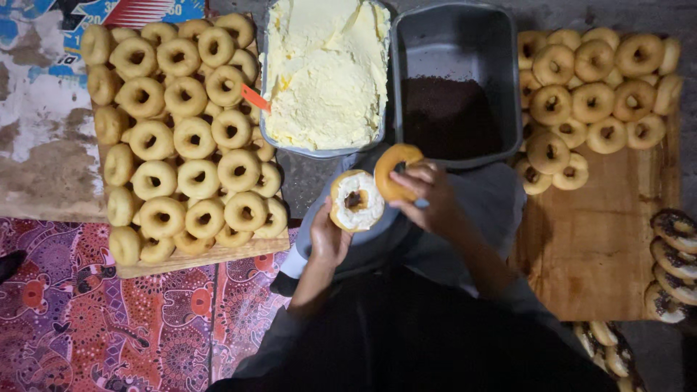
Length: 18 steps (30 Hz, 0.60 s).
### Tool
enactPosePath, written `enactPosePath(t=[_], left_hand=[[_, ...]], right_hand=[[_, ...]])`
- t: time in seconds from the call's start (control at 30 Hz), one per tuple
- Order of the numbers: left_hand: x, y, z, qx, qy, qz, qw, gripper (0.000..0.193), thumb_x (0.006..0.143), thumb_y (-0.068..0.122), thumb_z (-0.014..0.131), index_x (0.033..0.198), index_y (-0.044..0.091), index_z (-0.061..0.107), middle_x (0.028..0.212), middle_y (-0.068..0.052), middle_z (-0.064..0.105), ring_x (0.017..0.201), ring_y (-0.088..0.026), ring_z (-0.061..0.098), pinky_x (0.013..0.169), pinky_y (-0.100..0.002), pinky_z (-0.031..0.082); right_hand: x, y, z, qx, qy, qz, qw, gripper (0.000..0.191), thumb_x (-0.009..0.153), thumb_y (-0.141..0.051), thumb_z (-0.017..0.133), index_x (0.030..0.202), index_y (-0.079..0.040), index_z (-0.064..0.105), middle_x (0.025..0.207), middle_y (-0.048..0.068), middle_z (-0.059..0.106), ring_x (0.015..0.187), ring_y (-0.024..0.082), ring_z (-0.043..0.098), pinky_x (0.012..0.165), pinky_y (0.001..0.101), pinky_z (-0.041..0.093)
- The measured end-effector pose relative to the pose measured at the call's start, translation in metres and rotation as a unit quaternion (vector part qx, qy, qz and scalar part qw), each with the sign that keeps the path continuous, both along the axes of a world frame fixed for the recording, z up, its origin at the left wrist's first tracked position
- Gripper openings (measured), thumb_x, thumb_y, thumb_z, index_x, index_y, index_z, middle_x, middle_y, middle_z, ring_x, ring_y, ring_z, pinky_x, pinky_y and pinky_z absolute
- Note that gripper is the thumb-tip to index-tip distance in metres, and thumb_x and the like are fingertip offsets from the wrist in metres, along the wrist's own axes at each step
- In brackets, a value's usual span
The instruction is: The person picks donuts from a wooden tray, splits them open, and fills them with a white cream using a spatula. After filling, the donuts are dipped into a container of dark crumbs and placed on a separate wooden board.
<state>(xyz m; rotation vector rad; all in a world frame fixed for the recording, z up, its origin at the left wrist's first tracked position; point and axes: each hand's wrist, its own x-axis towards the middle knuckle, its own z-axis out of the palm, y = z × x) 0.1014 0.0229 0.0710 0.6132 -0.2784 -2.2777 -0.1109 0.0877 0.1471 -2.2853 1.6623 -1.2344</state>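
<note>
Head view: L hand point(328, 239) grasps a cream-spread donut half point(356, 200), cut face up, held over the lap. R hand point(430, 194) pinches the plain donut half point(393, 171) on edge, just beside and touching the creamed one. Directly ahead: tub of pale cream point(324, 72) w/ orange spatula point(255, 97) at its L rim; grey tub of dark sprinkles point(450, 116) next to it. L side: wooden board point(218, 254) stacked w/ plain donuts point(181, 138). R side: second board point(595, 247), more plain donuts point(595, 80); sprinkle-topped donuts point(674, 265) at far R edge. Patterned cloth point(87, 319) below L.
</note>
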Motion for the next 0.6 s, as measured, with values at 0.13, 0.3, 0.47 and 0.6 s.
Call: enactPosePath(t=[0.13,0.3,0.47,0.6], left_hand=[[-0.005,0.003,0.000,-0.039,-0.017,-0.008,0.999,0.052,0.112,0.036,0.043,0.144,-0.004,0.050,0.141,-0.017,0.060,0.133,-0.030,0.056,0.117,-0.045,0.042],[-0.005,-0.004,-0.005,0.009,-0.057,-0.031,0.998,0.052,0.106,0.035,0.043,0.141,-0.002,0.053,0.138,-0.015,0.063,0.130,-0.029,0.059,0.113,-0.045,0.045],[-0.020,-0.017,-0.022,0.008,-0.056,-0.028,0.998,0.050,0.110,0.035,0.043,0.142,-0.002,0.052,0.136,-0.015,0.063,0.128,-0.029,0.059,0.111,-0.044,0.046],[-0.024,-0.024,-0.045,0.008,-0.013,-0.007,1.000,0.050,0.108,0.034,0.042,0.143,0.000,0.052,0.136,-0.015,0.063,0.127,-0.030,0.060,0.111,-0.046,0.047]], right_hand=[[-0.011,0.003,-0.009,0.042,-0.027,0.103,0.993,0.060,0.076,-0.021,0.090,0.131,-0.016,0.068,0.120,0.004,0.066,0.116,0.026,0.062,0.107,0.0456,0.048],[-0.005,0.004,0.001,0.098,-0.145,-0.071,0.982,0.064,0.085,-0.019,0.086,0.142,-0.009,0.057,0.129,0.014,0.061,0.121,0.031,0.059,0.106,0.0421,0.046],[-0.003,-0.004,0.009,0.109,0.084,0.050,0.989,0.071,0.068,-0.020,0.086,0.135,-0.011,0.064,0.112,0.011,0.069,0.106,0.031,0.066,0.093,0.0513,0.046],[-0.084,-0.042,-0.035,0.285,-0.205,0.067,0.934,0.070,0.078,-0.015,0.081,0.143,-0.002,0.060,0.127,0.011,0.069,0.101,0.023,0.067,0.090,0.0356,0.054]])
